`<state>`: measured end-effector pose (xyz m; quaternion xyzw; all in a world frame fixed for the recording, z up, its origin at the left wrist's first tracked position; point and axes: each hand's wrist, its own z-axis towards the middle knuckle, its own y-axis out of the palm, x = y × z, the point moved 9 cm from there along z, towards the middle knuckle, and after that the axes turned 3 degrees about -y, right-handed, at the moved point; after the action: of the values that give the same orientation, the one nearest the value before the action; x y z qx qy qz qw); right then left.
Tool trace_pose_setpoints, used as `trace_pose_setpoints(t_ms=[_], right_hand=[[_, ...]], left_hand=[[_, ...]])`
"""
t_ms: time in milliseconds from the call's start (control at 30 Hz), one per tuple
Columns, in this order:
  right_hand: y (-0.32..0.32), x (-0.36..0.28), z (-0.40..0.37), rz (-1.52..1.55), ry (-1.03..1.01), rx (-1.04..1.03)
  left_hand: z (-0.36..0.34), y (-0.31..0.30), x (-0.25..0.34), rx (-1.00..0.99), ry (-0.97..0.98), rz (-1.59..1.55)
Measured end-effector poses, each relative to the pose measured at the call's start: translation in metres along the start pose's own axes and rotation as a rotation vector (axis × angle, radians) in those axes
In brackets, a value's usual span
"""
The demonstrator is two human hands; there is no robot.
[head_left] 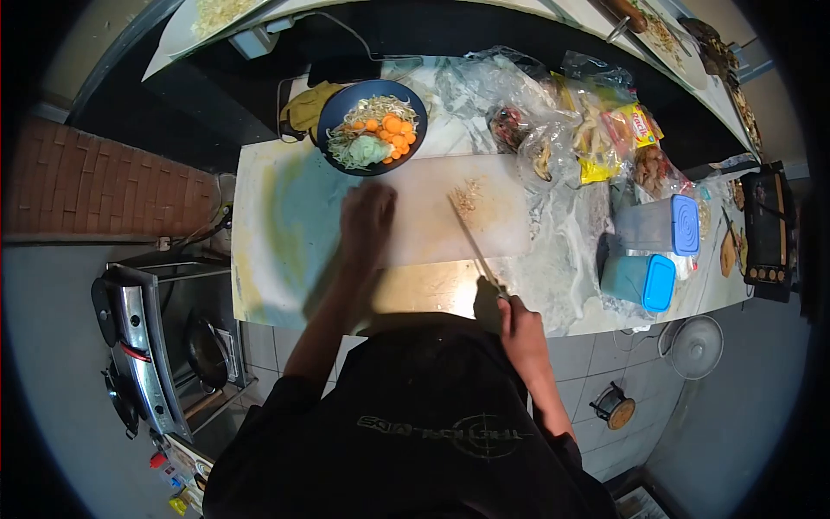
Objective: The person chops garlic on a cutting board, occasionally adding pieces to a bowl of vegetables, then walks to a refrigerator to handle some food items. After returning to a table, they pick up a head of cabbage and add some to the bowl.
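The right hand point(521, 333) has its fingers closed round the knife point(472, 239), blade across the board point(415, 229) beside chopped bits point(469, 198), which a careless sweep could scatter; the left hand point(369, 212) is blurred, its fingers impossible to read. The pan point(335, 110) holds carrots point(393, 128), sprouts point(379, 106) and something pale green point(369, 151); the lidded tubs' point(644, 225) contents are unclear.

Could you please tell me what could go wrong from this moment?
The knife in the right hand might cut the left hand if that hand moves toward the bare blade.
The chopped pieces lie loose near the knife tip, so a quick sweep could scatter them.
The heaped pan stands close to the left hand; a bump might spill carrot slices.
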<state>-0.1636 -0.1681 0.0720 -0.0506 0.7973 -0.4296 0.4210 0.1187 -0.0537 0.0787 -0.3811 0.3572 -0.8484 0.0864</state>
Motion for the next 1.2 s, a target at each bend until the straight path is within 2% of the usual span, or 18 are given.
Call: trace_pose_setpoints(t_ms=[100,167,267,300,400,433,467,533,567,667,700,800,1000,1067,1200], right_hand=[[-0.009,0.008,-0.002,0.102,0.044,0.001],[-0.011,0.008,-0.004,0.123,0.041,0.007],[-0.012,0.006,-0.004,0.149,0.037,0.025],[-0.012,0.006,-0.003,0.149,0.034,0.028],[-0.008,0.009,-0.002,0.189,0.034,0.028],[-0.008,0.008,-0.003,0.193,0.036,0.028],[-0.007,0.008,-0.003,0.182,0.042,0.014],[-0.009,0.008,-0.002,0.171,0.047,0.008],[-0.008,0.009,-0.002,0.175,0.062,-0.003],[-0.010,0.014,-0.004,0.202,0.078,0.014],[-0.010,0.015,-0.005,0.221,0.075,0.026],[-0.010,0.018,-0.004,0.226,0.119,0.003],[-0.006,0.015,0.000,0.247,0.100,-0.014],[-0.006,0.012,0.002,0.236,0.098,-0.033],[-0.007,0.008,0.004,0.227,0.064,-0.026]], left_hand=[[0.042,-0.034,-0.019,0.089,0.010,0.045],[0.068,-0.037,-0.039,-0.018,-0.051,0.191],[0.088,-0.027,-0.054,-0.101,-0.005,0.294],[0.097,-0.025,-0.055,-0.033,0.121,0.259],[0.131,-0.008,-0.043,-0.066,0.213,0.109],[0.141,0.005,-0.049,-0.115,0.147,-0.030],[0.149,0.014,-0.050,-0.116,0.148,-0.029],[0.162,0.050,-0.067,-0.293,0.026,-0.015],[0.167,0.062,-0.076,-0.301,0.022,0.079],[0.175,0.078,-0.085,-0.378,-0.005,0.046],[0.177,0.074,-0.078,-0.316,0.007,0.020],[0.179,0.069,-0.072,-0.324,-0.030,-0.078],[0.191,0.053,-0.092,-0.305,-0.162,-0.247],[0.193,0.060,-0.112,-0.344,-0.278,-0.569],[0.194,0.051,-0.115,-0.267,-0.273,-0.707]])
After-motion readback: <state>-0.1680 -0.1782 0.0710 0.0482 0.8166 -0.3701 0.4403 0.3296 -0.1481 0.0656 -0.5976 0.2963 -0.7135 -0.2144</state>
